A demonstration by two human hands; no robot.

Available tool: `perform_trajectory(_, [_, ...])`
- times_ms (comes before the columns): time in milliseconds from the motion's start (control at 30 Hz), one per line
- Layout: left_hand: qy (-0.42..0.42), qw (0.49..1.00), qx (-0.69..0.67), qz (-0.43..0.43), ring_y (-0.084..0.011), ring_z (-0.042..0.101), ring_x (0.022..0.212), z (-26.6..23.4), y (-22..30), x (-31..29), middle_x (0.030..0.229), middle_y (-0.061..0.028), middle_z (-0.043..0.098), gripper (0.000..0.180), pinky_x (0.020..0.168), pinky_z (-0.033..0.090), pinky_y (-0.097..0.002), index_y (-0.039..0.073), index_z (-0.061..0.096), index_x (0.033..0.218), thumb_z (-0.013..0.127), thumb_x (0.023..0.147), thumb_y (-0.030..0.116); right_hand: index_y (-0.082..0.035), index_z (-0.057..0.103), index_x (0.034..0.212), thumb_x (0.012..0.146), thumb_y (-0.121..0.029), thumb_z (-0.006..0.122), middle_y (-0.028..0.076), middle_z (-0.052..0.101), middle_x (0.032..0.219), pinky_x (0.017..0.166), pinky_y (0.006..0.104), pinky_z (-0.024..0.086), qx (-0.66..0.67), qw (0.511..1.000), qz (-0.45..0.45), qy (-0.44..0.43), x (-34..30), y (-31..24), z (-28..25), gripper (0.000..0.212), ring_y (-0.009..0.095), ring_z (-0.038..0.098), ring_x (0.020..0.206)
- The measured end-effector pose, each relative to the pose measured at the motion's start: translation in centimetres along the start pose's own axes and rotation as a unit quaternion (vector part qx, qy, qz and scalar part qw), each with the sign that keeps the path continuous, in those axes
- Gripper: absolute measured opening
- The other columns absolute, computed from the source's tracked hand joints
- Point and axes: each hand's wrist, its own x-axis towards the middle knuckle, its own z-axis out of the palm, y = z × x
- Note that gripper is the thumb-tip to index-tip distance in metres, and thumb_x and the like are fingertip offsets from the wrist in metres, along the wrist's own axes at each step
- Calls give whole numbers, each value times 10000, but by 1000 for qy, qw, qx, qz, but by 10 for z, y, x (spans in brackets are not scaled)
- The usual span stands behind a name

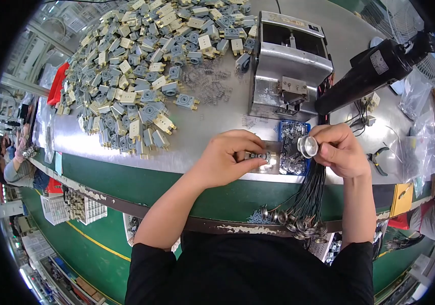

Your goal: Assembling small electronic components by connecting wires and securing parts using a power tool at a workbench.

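My left hand (231,158) pinches a small grey block-like part (256,155) between thumb and fingers, over the front of the metal bench top. In my right hand (343,151) is a round, shiny cup-shaped piece (308,146), gripped at its side by thumb and forefinger. Just below that hand, a bundle of black wires (315,185) runs over the bench edge. Round metal ends (304,227) hang from it near my body. Between the hands stands a blue tray (281,133) filled with small metal parts.
Grey and cream plastic housings (141,76) form a big heap at the left, with loose springs (210,84) beside it. A silver metal press (293,63) and a black cylinder (365,76) stand behind the tray. Cutters (377,161) lie right; screws (259,217) lie near the front edge.
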Motion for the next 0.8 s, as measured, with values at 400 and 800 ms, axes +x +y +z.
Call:
perform_trajectory(400, [-36,999,-17,-15,-27,469,598,-7,1,1,1076,-91,745,240,564,389,-220,-3,794,1031,856,802,33,68,724,1043,1001,-223,706,109,692,948,533,233,355,-22,998,44,39,6,9,15,295,74,479,610])
perform_trajectory(800, [54,990,30,125,-284,670,1189,-4,8,9,1203,-148,725,385,982,517,-372,19,717,1206,810,834,53,87,713,1055,1028,-108,637,44,684,937,749,262,475,-171,982,82,16,24,7,36,211,92,577,855])
